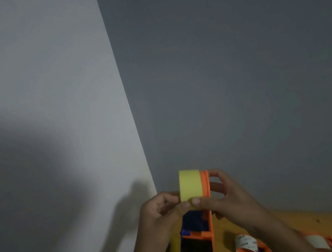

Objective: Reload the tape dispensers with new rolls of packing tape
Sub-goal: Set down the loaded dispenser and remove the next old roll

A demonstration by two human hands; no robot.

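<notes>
Above the table's (286, 222) far edge, your left hand (163, 209) pinches the yellow roll (190, 184), seated on the orange dispenser (208, 213) your right hand (222, 193) grips. Fumbling the tape's end could stick it back down.

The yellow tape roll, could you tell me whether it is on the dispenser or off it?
On: the yellow tape roll sits against the orange dispenser's side plate, both hands pinching it.

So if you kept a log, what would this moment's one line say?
step: seating yellow tape roll on orange dispenser | left hand: pinches roll | right hand: holds dispenser, thumb on roll | table: more dispensers
</notes>
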